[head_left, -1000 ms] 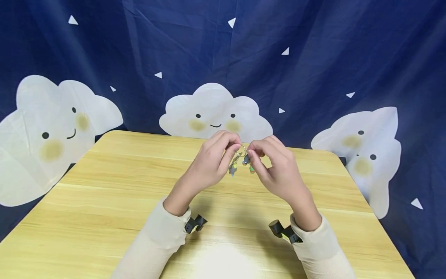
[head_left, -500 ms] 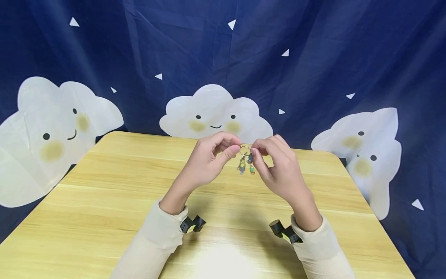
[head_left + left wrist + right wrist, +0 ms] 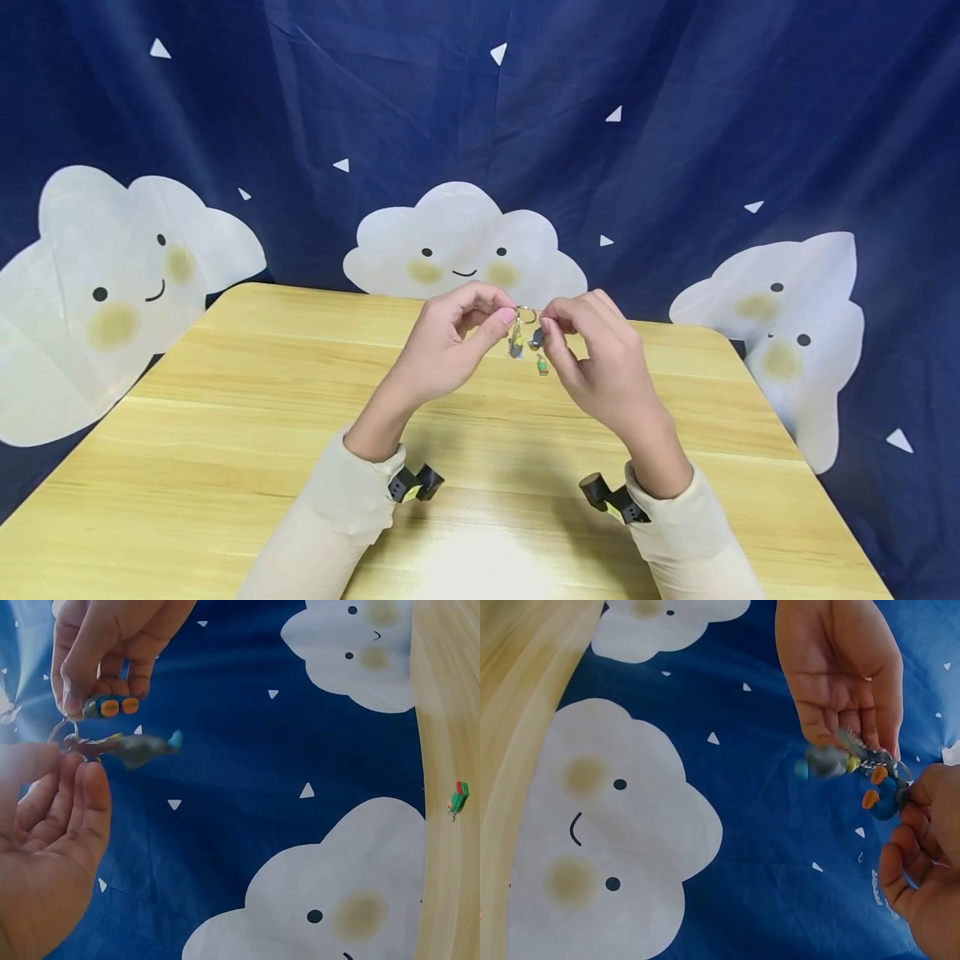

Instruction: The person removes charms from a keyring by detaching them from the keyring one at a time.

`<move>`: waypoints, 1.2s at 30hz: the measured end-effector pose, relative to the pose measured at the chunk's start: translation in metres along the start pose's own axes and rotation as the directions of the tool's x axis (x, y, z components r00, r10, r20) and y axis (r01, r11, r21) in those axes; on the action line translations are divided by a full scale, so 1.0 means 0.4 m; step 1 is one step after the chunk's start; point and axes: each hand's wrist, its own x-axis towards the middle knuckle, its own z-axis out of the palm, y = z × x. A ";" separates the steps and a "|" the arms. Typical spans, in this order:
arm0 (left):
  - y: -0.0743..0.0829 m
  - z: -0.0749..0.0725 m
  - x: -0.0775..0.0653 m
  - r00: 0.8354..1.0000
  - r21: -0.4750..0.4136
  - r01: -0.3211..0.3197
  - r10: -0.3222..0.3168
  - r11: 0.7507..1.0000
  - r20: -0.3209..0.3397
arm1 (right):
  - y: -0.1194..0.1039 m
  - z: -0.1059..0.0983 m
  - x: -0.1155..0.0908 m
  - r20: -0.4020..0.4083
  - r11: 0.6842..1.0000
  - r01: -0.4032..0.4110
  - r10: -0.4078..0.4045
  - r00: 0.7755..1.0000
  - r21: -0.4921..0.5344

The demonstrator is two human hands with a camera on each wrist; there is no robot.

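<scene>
In the head view my left hand pinches a metal key ring between thumb and fingertips, over the far half of the table. A grey figurine charm with a yellow band and light-blue tip dangles on a chain from the ring, blurred in both wrist views. My right hand pinches a small blue figurine charm with two orange feet, right at the ring's edge. Its top is hidden by the fingers. A small green and red charm lies on the table below the hands.
A wooden table with rounded corners spreads under both arms. Behind it hangs a dark blue curtain with white smiling clouds. Black wrist cameras sit on both cream sleeves.
The left fingers spread apart from the ring, thumb and fingertip still pinching it. The ring came into view, then tipped flatter. The grey charm swung right, then slightly back left. The right hand barely moved.
</scene>
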 end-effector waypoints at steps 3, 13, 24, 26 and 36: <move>0.003 0.004 0.001 0.998 0.026 -0.054 0.055 0.998 -0.026 | -0.001 0.001 0.000 0.007 1.000 0.012 -0.012 1.000 -0.003; 0.010 0.006 0.006 0.938 0.365 -0.318 0.347 0.875 -0.017 | -0.002 0.004 -0.003 0.012 0.999 -0.023 0.023 1.000 0.038; 0.020 0.002 0.004 0.928 0.482 -0.362 0.357 0.798 0.106 | 0.003 0.009 -0.006 0.020 0.999 -0.003 0.002 1.000 0.035; 0.020 0.002 0.003 0.932 0.475 -0.354 0.345 0.806 0.110 | 0.004 0.010 -0.006 0.023 0.999 0.003 -0.003 1.000 0.033; 0.013 -0.002 0.000 0.994 0.140 -0.109 0.109 0.984 0.010 | -0.004 0.010 -0.002 -0.049 1.000 -0.007 0.008 0.999 0.014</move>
